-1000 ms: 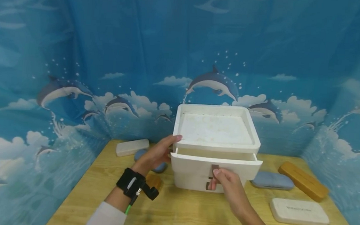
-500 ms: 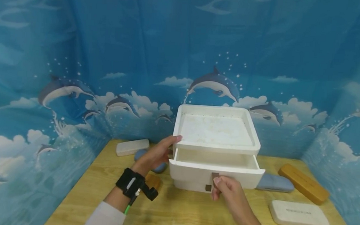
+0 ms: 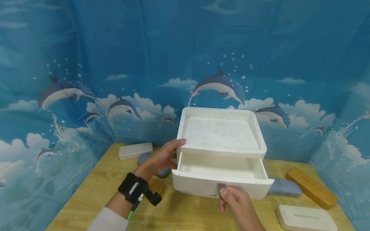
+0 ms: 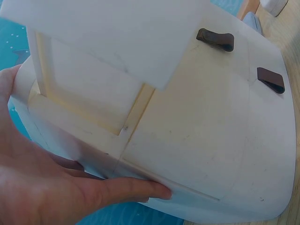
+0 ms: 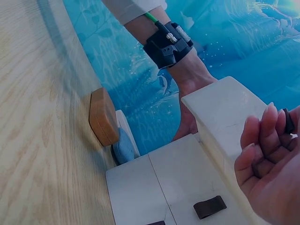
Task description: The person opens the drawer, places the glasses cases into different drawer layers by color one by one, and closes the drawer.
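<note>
A white drawer unit [image 3: 222, 132] with a raised rim round its top stands on the table. Its top drawer [image 3: 222, 184] is pulled well out, and nothing shows inside it. My right hand [image 3: 238, 205] pinches the brown pull tab [image 3: 221, 189] on that drawer's front, thumb uppermost. My left hand [image 3: 162, 157] rests at the unit's left front corner, one digit on the top rim. In the left wrist view its straight fingers [image 4: 136, 189] lie along the side wall. Lower down, more brown tabs [image 4: 270, 79] mark the unit's front.
Right of the unit lie a blue-grey case [image 3: 284, 187], a mustard case [image 3: 312, 188] and a white case [image 3: 306, 219]. On the left are a white case [image 3: 135, 151], a blue case [image 3: 164, 172] and an orange-brown case [image 5: 103, 116]. A dolphin-print curtain [image 3: 128, 54] backs the wooden table [image 3: 177, 218].
The top drawer has slid further out toward me, drawn by its tab in my right hand. More of its inside shows. My left hand stays at the unit's corner.
</note>
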`<state>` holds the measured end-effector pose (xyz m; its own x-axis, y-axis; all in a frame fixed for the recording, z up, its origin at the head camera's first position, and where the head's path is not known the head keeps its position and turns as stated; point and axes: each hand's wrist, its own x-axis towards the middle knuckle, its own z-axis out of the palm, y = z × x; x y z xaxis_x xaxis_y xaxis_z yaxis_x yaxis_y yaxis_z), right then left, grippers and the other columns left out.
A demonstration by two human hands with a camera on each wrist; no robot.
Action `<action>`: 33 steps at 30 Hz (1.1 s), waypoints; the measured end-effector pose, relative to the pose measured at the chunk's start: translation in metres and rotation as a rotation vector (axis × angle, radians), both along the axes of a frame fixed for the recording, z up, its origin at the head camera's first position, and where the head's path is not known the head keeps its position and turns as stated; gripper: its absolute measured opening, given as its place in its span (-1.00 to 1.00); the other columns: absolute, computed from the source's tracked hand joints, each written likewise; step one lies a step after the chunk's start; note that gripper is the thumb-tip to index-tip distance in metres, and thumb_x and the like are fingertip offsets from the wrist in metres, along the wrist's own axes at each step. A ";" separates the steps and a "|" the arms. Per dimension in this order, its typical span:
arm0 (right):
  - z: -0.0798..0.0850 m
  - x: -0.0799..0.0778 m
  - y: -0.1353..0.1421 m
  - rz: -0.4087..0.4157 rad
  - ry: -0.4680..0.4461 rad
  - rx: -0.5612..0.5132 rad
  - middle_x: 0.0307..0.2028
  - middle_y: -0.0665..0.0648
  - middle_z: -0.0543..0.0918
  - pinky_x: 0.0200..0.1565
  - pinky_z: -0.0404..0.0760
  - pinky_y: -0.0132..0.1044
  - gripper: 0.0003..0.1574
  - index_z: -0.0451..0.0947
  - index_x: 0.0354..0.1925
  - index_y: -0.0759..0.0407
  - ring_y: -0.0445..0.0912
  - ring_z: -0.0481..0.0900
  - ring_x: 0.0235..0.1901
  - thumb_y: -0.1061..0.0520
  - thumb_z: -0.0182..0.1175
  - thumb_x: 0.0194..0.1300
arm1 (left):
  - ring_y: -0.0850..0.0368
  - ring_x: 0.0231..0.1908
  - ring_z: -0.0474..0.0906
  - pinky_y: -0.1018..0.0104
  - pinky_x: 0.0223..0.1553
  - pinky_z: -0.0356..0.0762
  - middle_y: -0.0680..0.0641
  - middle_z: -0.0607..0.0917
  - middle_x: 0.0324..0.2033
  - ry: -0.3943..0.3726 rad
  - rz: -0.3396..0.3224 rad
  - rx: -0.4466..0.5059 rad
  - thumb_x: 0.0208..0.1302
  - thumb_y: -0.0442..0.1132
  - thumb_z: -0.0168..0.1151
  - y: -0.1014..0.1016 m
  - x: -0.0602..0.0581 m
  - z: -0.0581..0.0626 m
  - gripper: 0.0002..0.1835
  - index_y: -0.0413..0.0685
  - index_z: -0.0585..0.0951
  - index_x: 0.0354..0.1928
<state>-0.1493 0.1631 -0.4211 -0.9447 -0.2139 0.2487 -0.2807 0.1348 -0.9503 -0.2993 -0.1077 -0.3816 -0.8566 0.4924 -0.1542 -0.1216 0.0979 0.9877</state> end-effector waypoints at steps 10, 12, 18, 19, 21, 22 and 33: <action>-0.007 0.009 0.001 0.107 0.104 -0.038 -0.64 0.34 0.55 -0.42 0.63 -0.24 -0.52 0.45 -0.53 0.37 -0.14 0.59 -0.60 0.31 -0.10 0.59 | -0.27 0.33 0.47 -0.27 0.11 0.63 -0.14 0.37 0.45 0.009 -0.009 -0.006 0.48 0.36 -0.02 -0.002 0.002 -0.002 -0.23 0.29 0.12 0.59; -0.009 0.011 0.002 0.118 0.126 -0.045 -0.65 0.34 0.55 -0.44 0.62 -0.23 -0.52 0.44 -0.54 0.37 -0.13 0.59 -0.61 0.34 -0.11 0.59 | -0.27 0.33 0.48 -0.26 0.12 0.63 -0.13 0.37 0.46 0.003 -0.006 -0.009 0.48 0.37 -0.02 -0.001 0.003 -0.002 -0.23 0.31 0.12 0.60; -0.011 0.013 0.006 0.120 0.146 -0.046 -0.65 0.33 0.55 -0.44 0.63 -0.23 -0.53 0.44 -0.53 0.36 -0.11 0.60 -0.60 0.36 -0.13 0.58 | -0.27 0.32 0.49 -0.20 0.08 0.65 -0.15 0.38 0.45 0.015 0.006 -0.007 0.45 0.39 -0.01 0.002 0.002 -0.001 -0.20 0.30 0.12 0.60; -0.011 0.014 0.007 0.120 0.139 -0.045 -0.64 0.33 0.56 -0.43 0.63 -0.23 -0.53 0.44 -0.52 0.35 -0.12 0.60 -0.59 0.35 -0.13 0.58 | -0.27 0.31 0.49 -0.18 0.07 0.65 -0.16 0.37 0.45 0.019 0.001 -0.005 0.45 0.39 -0.01 0.002 0.002 -0.001 -0.20 0.28 0.12 0.60; -0.011 0.017 0.008 0.118 0.121 -0.043 -0.64 0.33 0.56 -0.42 0.62 -0.23 -0.53 0.45 -0.52 0.36 -0.13 0.60 -0.58 0.35 -0.12 0.58 | -0.26 0.31 0.48 -0.13 0.04 0.66 -0.19 0.36 0.44 0.023 -0.013 0.002 0.47 0.36 -0.03 0.002 0.002 -0.001 -0.21 0.24 0.11 0.60; -0.011 0.018 0.008 0.121 0.108 -0.047 -0.64 0.34 0.55 -0.42 0.62 -0.23 -0.53 0.45 -0.52 0.37 -0.13 0.60 -0.58 0.34 -0.13 0.59 | -0.26 0.30 0.48 -0.11 0.03 0.66 -0.20 0.37 0.44 0.018 -0.017 0.006 0.48 0.35 -0.04 0.002 0.002 -0.001 -0.22 0.24 0.12 0.59; -0.005 0.030 0.008 0.122 -0.079 0.000 -0.59 0.37 0.57 -0.36 0.65 -0.22 -0.47 0.45 -0.50 0.41 -0.17 0.61 -0.53 0.19 -0.10 0.63 | -0.27 0.34 0.45 -0.12 0.07 0.64 -0.20 0.33 0.47 0.027 -0.030 0.014 0.53 0.29 -0.08 0.000 0.005 -0.001 -0.27 0.22 0.10 0.60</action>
<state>-0.1197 0.1712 -0.4265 -0.9283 -0.3281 0.1748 -0.2195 0.1041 -0.9700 -0.2947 -0.1073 -0.3828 -0.8452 0.5197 -0.1245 -0.0925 0.0873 0.9919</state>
